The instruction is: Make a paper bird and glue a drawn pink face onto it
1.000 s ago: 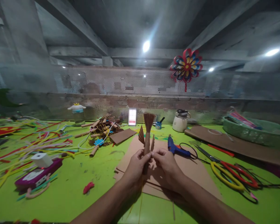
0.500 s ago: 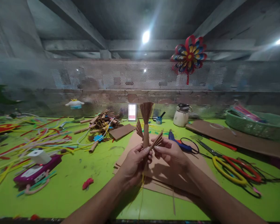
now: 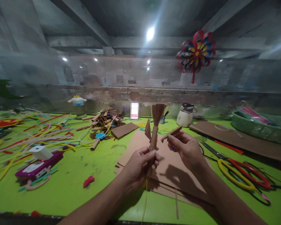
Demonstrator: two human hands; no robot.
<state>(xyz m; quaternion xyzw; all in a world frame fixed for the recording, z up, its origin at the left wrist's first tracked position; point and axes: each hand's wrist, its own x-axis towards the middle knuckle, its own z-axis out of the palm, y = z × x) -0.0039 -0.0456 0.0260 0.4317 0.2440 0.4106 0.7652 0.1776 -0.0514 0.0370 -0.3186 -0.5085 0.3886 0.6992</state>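
Note:
In the head view my left hand (image 3: 140, 165) is closed around a brown paper tube (image 3: 154, 137). The tube stands almost upright, leaning slightly right, with a pleated paper fan (image 3: 158, 113) spreading from its top. A smaller pleated piece (image 3: 148, 130) sticks out on its left side. To the right, my right hand (image 3: 187, 148) pinches a folded pleated paper piece (image 3: 172, 134), held apart from the tube. Below both hands lie stacked brown cardboard sheets (image 3: 133, 150). A yellow string (image 3: 145, 200) hangs down beneath my left hand.
Large scissors (image 3: 236, 175) with yellow and red handles lie at the right, near a green basket (image 3: 259, 128). A white kettle (image 3: 184, 116) stands at the back. Left are a pile of paper rolls (image 3: 105, 123), loose coloured strips (image 3: 42, 137) and a purple power strip (image 3: 39, 165).
My right hand has moved right, away from the tube, taking the small pleated piece with it. My left hand keeps hold of the tube, which now leans a little right.

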